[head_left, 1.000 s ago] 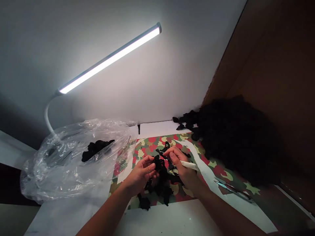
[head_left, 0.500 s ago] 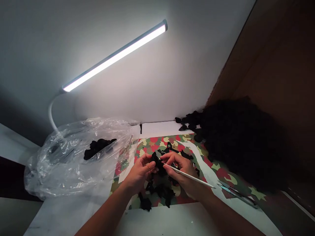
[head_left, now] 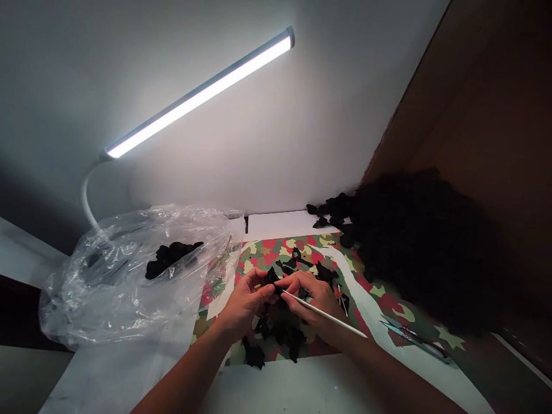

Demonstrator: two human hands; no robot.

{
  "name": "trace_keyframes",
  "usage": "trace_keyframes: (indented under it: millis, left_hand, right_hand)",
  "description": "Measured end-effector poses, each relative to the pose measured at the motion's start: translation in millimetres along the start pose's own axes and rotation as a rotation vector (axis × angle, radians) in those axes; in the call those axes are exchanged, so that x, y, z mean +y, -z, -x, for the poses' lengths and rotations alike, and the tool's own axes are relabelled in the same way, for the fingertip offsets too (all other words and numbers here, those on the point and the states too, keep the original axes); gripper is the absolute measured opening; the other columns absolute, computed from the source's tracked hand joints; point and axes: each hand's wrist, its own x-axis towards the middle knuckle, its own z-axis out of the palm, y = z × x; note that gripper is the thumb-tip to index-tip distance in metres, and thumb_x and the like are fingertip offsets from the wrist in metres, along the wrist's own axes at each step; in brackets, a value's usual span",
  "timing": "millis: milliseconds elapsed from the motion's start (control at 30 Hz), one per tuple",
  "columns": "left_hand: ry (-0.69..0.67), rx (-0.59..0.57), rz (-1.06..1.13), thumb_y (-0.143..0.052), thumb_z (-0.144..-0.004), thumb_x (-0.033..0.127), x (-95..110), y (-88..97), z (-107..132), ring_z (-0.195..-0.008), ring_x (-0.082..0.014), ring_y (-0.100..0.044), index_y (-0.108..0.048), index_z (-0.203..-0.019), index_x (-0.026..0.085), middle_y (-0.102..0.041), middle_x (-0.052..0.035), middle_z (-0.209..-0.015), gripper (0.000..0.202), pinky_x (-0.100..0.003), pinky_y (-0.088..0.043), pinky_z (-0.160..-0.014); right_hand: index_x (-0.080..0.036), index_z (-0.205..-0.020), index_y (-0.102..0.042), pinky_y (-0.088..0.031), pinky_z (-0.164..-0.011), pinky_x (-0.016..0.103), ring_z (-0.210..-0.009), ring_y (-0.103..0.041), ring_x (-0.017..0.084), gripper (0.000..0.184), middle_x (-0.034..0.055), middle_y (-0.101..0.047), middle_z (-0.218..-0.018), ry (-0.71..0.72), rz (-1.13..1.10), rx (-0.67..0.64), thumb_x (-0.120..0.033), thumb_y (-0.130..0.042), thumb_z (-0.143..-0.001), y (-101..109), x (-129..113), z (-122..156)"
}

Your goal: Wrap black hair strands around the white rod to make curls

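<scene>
My left hand (head_left: pixel 245 303) pinches a small black piece (head_left: pixel 272 278) between thumb and fingers above the camouflage-patterned mat (head_left: pixel 276 250). My right hand (head_left: pixel 314 300) is closed round a thin white stick (head_left: pixel 328 315) whose tip meets the same black piece; its fingertips also touch the piece. The two hands press together at the piece. More black scraps (head_left: pixel 280 335) lie on the mat beneath the hands.
A crumpled clear plastic bag (head_left: pixel 125 276) holding black pieces (head_left: pixel 169 256) sits to the left. A big dark fluffy heap (head_left: pixel 425 247) fills the right against a brown board. Scissors (head_left: pixel 414 339) lie at right. A lit lamp bar (head_left: pixel 200 92) hangs overhead.
My right hand has turned the white stick so its tip points at the black piece, and both hands have closed in on it. The view shifted slightly.
</scene>
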Motion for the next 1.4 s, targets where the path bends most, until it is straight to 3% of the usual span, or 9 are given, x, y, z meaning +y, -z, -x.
trace_keyframes:
  millis: [233, 400, 533, 667, 800, 967, 1133, 1267, 1400]
  left_hand:
    - [-0.049, -0.018, -0.061, -0.081, -0.079, 0.039, -1, -6.6, 5, -0.058, -0.0113, -0.058, -0.051, -0.089, 0.02, -0.063, 0.003, -0.067, 0.037, -0.021, -0.044, -0.052]
    - [-0.08, -0.141, 0.008, -0.081, -0.081, 0.039, 9, -6.4, 11, -0.067, -0.0122, -0.062, -0.062, -0.095, 0.018, -0.067, -0.0026, -0.084, 0.032, -0.024, -0.048, -0.062]
    - [-0.093, -0.123, 0.118, -0.083, -0.078, 0.04, 16, -5.0, 11, -0.073, -0.0134, -0.064, -0.069, -0.097, 0.017, -0.068, -0.0044, -0.091, 0.033, -0.025, -0.05, -0.068]
    - [-0.068, -0.095, 0.116, -0.082, -0.079, 0.041, 12, -3.1, 8, -0.068, -0.0122, -0.061, -0.068, -0.098, 0.02, -0.067, -0.0034, -0.089, 0.032, -0.024, -0.048, -0.063]
    - [-0.073, -0.052, -0.083, -0.079, -0.082, 0.038, 7, -2.9, 7, -0.062, -0.0104, -0.056, -0.067, -0.108, 0.021, -0.065, -0.0015, -0.083, 0.034, -0.021, -0.04, -0.053]
    - [-0.109, -0.044, -0.246, -0.077, -0.083, 0.039, 6, -9.2, 8, -0.067, -0.0126, -0.056, -0.067, -0.108, 0.019, -0.065, -0.0013, -0.08, 0.034, -0.021, -0.04, -0.055]
    - [-0.212, 0.017, -0.381, -0.079, -0.08, 0.032, 2, -12.1, 5, -0.086, -0.018, -0.063, -0.069, -0.102, 0.017, -0.072, -0.0066, -0.097, 0.029, -0.027, -0.048, -0.075]
    - [-0.21, 0.047, -0.402, -0.084, -0.074, 0.029, 3, -13.5, 7, -0.073, -0.0147, -0.06, -0.067, -0.092, 0.017, -0.069, -0.0024, -0.082, 0.027, -0.025, -0.047, -0.065]
    - [-0.156, -0.02, -0.284, -0.084, -0.073, 0.029, 8, -15.1, 13, -0.07, -0.014, -0.06, -0.063, -0.092, 0.018, -0.069, -0.0018, -0.082, 0.03, -0.024, -0.047, -0.06]
  right_hand:
    - [-0.024, -0.084, -0.055, -0.044, -0.089, 0.04, -0.09, -0.065, 0.022, 0.019, 0.0034, -0.072, -0.092, 0.132, 0.305, 0.173, -0.022, -0.047, -0.101, -10, 6, -1]
    - [-0.023, -0.08, -0.052, -0.043, -0.08, 0.038, -0.077, -0.063, 0.022, 0.02, 0.0025, -0.068, -0.081, 0.005, 0.523, 0.249, -0.022, -0.044, -0.099, 18, 35, -12]
    - [-0.023, -0.07, -0.048, -0.045, -0.083, 0.039, -0.093, -0.068, 0.026, 0.021, 0.0068, -0.074, -0.096, -0.136, 0.433, 0.263, -0.025, -0.054, -0.09, 39, 49, -20]
    - [-0.022, -0.069, -0.053, -0.048, -0.091, 0.04, -0.115, -0.064, 0.028, 0.017, 0.0088, -0.071, -0.12, -0.16, 0.138, 0.219, -0.024, -0.055, -0.086, 33, 35, -20]
    - [-0.023, -0.103, -0.063, -0.051, -0.077, 0.034, -0.088, -0.067, 0.021, 0.024, 0.0046, -0.072, -0.099, -0.114, -0.017, 0.151, -0.019, -0.041, -0.095, 18, 15, -14]
    - [-0.024, -0.095, -0.068, -0.048, -0.067, 0.029, -0.077, -0.061, 0.018, 0.019, 0.0031, -0.065, -0.091, -0.026, -0.017, 0.029, -0.031, -0.052, -0.1, 6, -2, -8]
    - [-0.022, -0.08, -0.062, -0.044, -0.063, 0.028, -0.068, -0.055, 0.015, 0.018, 0.0002, -0.058, -0.079, -0.008, 0.032, 0.043, -0.024, -0.057, -0.097, -4, 0, -5]
    - [-0.022, -0.081, -0.055, -0.045, -0.069, 0.03, -0.075, -0.055, 0.018, 0.022, 0.0029, -0.057, -0.085, 0.069, 0.193, 0.086, -0.021, -0.046, -0.1, -4, 16, -10]
    - [-0.022, -0.077, -0.051, -0.044, -0.072, 0.033, -0.08, -0.055, 0.021, 0.019, 0.0053, -0.057, -0.088, -0.084, 0.318, 0.194, -0.019, -0.045, -0.095, 18, 42, -20]
